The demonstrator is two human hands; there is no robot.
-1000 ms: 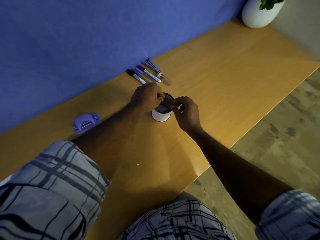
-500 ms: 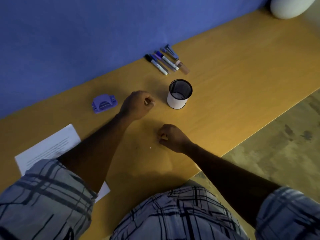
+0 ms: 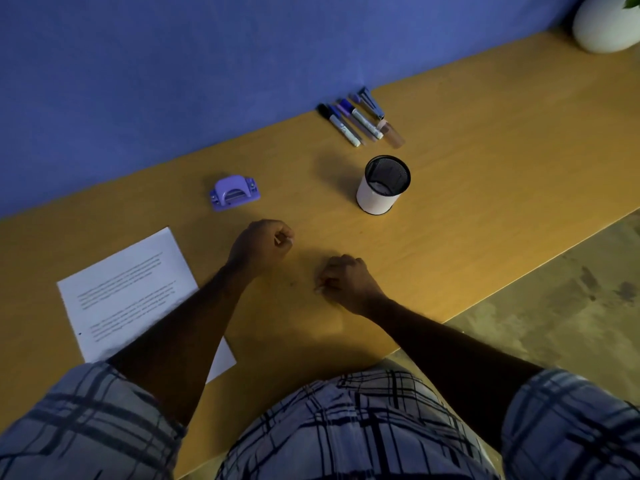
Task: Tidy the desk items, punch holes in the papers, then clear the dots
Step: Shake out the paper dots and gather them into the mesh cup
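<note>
I had two hands out over the desk (image 3: 485, 168). My left hand (image 3: 261, 242) was curled up in a fist. My right hand (image 3: 346, 280) was curled too, with its fingertips down on the wood. A pale speck showed at those tips, but it was too small to name. I could not tell if either hand pinched anything tiny.

There was one white paper (image 3: 128, 289) with printed lines on my left, partly under my left arm. There was one purple hole punch (image 3: 234, 194) past my left hand, near the wall (image 3: 173, 64). One white cup (image 3: 381, 185) with black mesh inside stood upright past my right hand, well apart from it. Beyond the cup lay a row of pens (image 3: 356, 121), close side by side by the wall. I counted five, but they were blurry, so I was not sure.

The desk was long, yellow-brown wood, pushed up against a blue wall. One round white pot (image 3: 602, 26) sat at the far right end. The floor (image 3: 554, 306) on my right was grey-brown and patchy.
</note>
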